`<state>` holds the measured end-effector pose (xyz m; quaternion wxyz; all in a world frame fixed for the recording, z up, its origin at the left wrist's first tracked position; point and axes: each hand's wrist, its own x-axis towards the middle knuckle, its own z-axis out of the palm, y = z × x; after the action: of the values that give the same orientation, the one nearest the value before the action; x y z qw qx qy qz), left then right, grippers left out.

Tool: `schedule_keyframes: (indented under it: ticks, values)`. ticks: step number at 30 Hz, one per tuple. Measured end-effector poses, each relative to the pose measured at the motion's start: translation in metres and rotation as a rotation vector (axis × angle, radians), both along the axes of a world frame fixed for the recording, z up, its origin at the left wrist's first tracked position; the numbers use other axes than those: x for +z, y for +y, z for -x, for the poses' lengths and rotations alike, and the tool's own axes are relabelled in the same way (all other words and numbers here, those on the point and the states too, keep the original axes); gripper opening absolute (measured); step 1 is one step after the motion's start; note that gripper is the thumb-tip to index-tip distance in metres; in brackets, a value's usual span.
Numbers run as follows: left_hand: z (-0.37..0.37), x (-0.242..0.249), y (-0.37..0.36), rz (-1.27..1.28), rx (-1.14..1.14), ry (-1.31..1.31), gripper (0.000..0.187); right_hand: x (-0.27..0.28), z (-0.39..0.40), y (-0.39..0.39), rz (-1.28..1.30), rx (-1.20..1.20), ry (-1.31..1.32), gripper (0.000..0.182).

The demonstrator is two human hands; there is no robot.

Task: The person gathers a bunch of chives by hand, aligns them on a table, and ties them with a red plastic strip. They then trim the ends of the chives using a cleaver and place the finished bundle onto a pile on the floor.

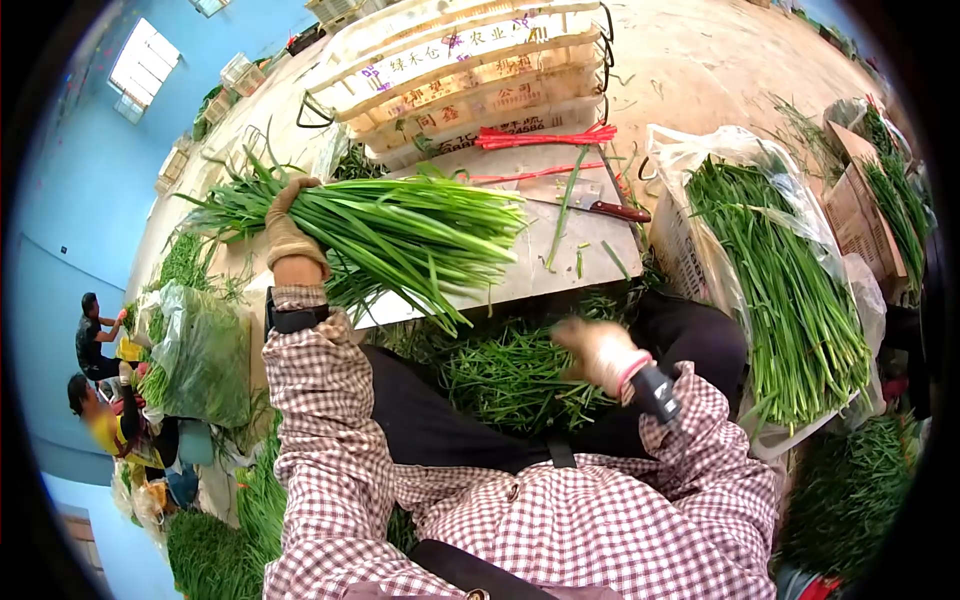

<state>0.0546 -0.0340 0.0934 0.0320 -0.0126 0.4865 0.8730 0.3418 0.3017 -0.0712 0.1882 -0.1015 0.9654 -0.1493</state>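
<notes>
My left hand [291,225], in a tan glove, is closed around a thick bunch of green garlic chives [420,215]. The bunch lies across a pale board [535,262], its cut stalk ends pointing right and its leafy tips left. My right hand [598,352], in a light glove, hovers over loose green trimmings [500,385] between my legs; motion smears its fingers. On the board a knife with a brown handle [620,211] rests near the right edge, a few stray stalks beside it. Red ties [545,136] lie along the board's far side.
Stacked plastic crates [470,85] stand behind the board. To the right is a plastic-lined box [690,240] full of chives, with another cardboard box [862,205] beyond. A bagged heap of greens [205,350] sits at left, near two people. More greens [850,500] cover the floor at lower right.
</notes>
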Motion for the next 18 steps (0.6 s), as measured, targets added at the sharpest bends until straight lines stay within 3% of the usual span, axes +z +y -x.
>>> schedule_keyframes:
  ticks: [2,4,5,6,8,10,11,12,13,14,16,18]
  values:
    - [0.004,-0.001,-0.011,0.011,-0.064,0.008,0.022,0.023,0.016,-0.005,0.415,-0.291,0.339,0.082]
    - [0.011,-0.008,-0.021,-0.039,-0.101,0.031,0.021,0.044,0.042,-0.022,0.791,-0.408,0.444,0.094]
    - [0.007,-0.007,-0.021,-0.044,-0.116,0.019,0.021,0.074,0.051,-0.028,0.989,-0.456,0.124,0.097]
    - [0.005,-0.005,-0.021,0.015,-0.081,0.005,0.02,0.043,0.074,-0.043,1.072,-0.368,0.412,0.079]
    - [-0.001,-0.002,-0.028,-0.007,-0.138,0.019,0.019,0.053,0.086,-0.054,1.385,-0.441,-0.164,0.047]
    - [0.004,-0.005,-0.059,-0.025,-0.143,0.004,0.023,0.062,0.065,-0.054,1.237,-0.334,-0.115,0.022]
    - [-0.002,-0.006,-0.069,-0.019,-0.106,0.035,0.023,0.038,0.062,-0.046,1.248,-0.163,0.009,0.021]
    - [-0.009,-0.005,-0.079,-0.006,-0.069,0.064,0.023,0.045,0.044,-0.029,1.271,-0.261,-0.118,0.019]
    - [-0.021,0.007,-0.081,0.018,-0.014,-0.023,0.022,0.006,0.038,-0.015,1.22,-0.224,-0.068,0.018]
    - [-0.022,0.003,-0.097,0.028,0.035,0.005,0.023,-0.014,0.04,0.003,0.711,0.12,-0.043,0.024]
    - [-0.014,-0.002,-0.13,0.066,0.116,0.061,0.026,0.02,0.019,0.004,0.091,0.153,-0.356,0.035]
    - [-0.03,0.004,-0.12,0.041,0.058,0.052,0.029,0.056,0.021,-0.005,0.47,-0.046,-0.056,0.036]
